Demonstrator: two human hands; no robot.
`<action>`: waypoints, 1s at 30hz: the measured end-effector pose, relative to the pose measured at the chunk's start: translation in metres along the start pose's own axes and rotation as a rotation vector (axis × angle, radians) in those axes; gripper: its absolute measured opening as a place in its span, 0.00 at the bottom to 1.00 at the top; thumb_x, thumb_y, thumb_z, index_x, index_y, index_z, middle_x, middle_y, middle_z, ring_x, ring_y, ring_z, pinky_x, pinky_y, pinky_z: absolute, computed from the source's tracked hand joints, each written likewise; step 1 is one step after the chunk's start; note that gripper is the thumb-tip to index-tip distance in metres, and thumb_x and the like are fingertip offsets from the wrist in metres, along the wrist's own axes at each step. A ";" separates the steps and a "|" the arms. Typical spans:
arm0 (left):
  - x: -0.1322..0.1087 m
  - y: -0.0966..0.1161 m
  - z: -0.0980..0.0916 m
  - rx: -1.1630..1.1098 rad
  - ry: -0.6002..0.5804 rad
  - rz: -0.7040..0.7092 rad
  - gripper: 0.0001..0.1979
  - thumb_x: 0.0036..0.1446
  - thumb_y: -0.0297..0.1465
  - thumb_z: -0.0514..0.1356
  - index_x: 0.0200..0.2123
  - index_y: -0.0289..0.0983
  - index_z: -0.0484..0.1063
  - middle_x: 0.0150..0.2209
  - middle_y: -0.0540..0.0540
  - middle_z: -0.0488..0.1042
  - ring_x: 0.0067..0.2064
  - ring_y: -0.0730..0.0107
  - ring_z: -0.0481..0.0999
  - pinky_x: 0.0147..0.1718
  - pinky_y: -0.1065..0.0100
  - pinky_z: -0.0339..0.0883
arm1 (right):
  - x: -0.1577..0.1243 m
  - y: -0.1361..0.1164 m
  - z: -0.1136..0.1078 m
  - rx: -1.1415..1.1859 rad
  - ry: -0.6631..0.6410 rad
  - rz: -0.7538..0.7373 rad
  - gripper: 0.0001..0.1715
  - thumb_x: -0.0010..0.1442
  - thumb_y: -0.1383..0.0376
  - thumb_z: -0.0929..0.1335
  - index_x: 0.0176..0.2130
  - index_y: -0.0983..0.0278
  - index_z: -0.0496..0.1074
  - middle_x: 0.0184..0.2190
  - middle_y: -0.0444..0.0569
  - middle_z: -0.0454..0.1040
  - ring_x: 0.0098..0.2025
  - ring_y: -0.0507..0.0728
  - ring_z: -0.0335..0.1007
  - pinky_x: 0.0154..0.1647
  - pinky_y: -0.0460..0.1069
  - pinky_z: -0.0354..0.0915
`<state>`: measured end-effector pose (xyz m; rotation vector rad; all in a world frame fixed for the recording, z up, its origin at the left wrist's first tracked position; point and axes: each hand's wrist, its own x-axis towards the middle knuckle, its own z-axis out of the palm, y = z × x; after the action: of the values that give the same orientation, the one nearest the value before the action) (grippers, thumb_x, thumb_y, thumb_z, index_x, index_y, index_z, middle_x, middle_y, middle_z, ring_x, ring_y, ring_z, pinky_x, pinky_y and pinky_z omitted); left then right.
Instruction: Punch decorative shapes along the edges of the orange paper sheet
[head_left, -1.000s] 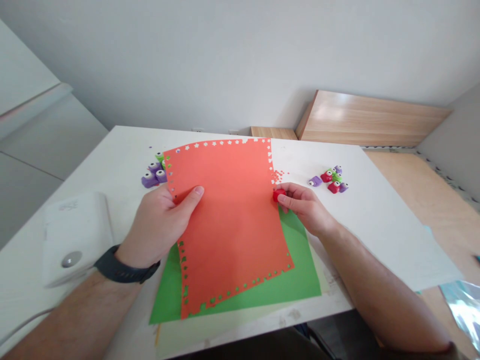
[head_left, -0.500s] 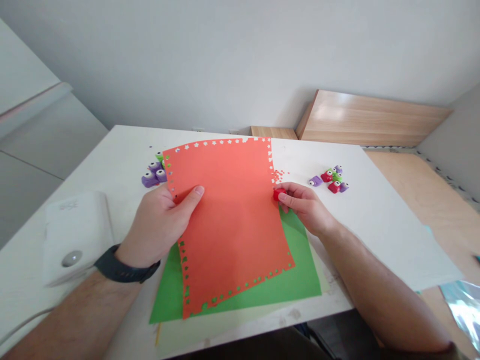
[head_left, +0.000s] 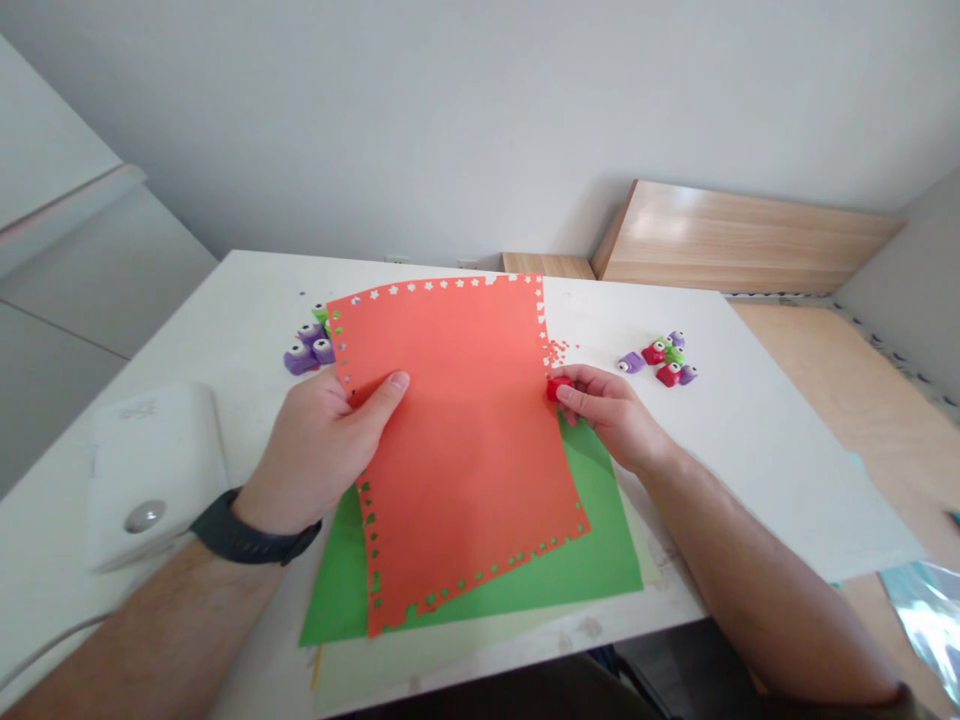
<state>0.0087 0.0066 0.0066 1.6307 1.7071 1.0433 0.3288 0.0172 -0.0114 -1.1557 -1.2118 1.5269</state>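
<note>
An orange sheet of paper (head_left: 465, 430) is held up at a tilt, with small shaped holes punched along its edges. My left hand (head_left: 330, 440) grips its left edge, thumb flat on the front and fingers hidden behind. At the right edge, my right hand (head_left: 604, 405) pinches a small red craft punch (head_left: 559, 388) that sits on the paper's margin. Below the orange sheet lies green paper (head_left: 600, 540) on the table. Small orange cut-outs (head_left: 556, 350) are scattered just beyond the red punch.
Purple and green craft punches (head_left: 304, 345) cluster behind the sheet at left. More purple, red and green punches (head_left: 667, 358) lie at right on the white table (head_left: 750, 450). A white device (head_left: 154, 480) with a cable stands at left. Pale paper (head_left: 480, 660) lies under the green.
</note>
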 end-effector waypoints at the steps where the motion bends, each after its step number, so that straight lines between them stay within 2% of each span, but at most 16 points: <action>1: 0.000 0.001 0.000 -0.001 0.002 -0.002 0.19 0.65 0.45 0.64 0.51 0.41 0.83 0.53 0.46 0.85 0.51 0.51 0.85 0.56 0.54 0.77 | 0.000 0.000 0.000 0.001 -0.002 -0.002 0.18 0.59 0.57 0.78 0.46 0.62 0.80 0.34 0.45 0.74 0.31 0.52 0.62 0.32 0.50 0.54; 5: 0.000 0.003 0.000 -0.008 -0.003 -0.005 0.20 0.65 0.46 0.64 0.52 0.41 0.83 0.54 0.46 0.84 0.52 0.50 0.84 0.57 0.52 0.75 | 0.000 0.001 -0.001 0.011 -0.006 -0.008 0.17 0.60 0.57 0.78 0.46 0.62 0.80 0.33 0.44 0.73 0.31 0.52 0.62 0.33 0.50 0.55; 12: 0.000 0.002 0.000 -0.009 -0.001 -0.005 0.19 0.65 0.46 0.64 0.51 0.42 0.83 0.53 0.47 0.84 0.51 0.51 0.85 0.54 0.55 0.77 | 0.000 0.001 0.000 0.005 0.006 -0.001 0.18 0.59 0.56 0.78 0.46 0.62 0.80 0.34 0.45 0.74 0.31 0.52 0.62 0.33 0.50 0.55; 24: 0.000 0.004 0.001 -0.009 0.006 -0.004 0.19 0.65 0.45 0.64 0.51 0.40 0.83 0.52 0.46 0.85 0.50 0.51 0.85 0.57 0.55 0.76 | 0.001 0.000 0.000 -0.010 0.012 -0.005 0.18 0.59 0.54 0.78 0.45 0.61 0.80 0.34 0.46 0.75 0.30 0.53 0.62 0.31 0.50 0.56; 30: 0.000 0.003 0.001 -0.002 0.002 -0.009 0.19 0.65 0.46 0.64 0.51 0.41 0.83 0.53 0.46 0.85 0.51 0.50 0.85 0.54 0.55 0.77 | 0.000 0.001 0.000 -0.017 0.005 -0.010 0.17 0.60 0.55 0.78 0.46 0.61 0.80 0.35 0.46 0.75 0.30 0.52 0.62 0.31 0.50 0.56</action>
<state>0.0110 0.0062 0.0089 1.6203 1.7129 1.0422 0.3288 0.0172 -0.0125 -1.1623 -1.2278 1.5087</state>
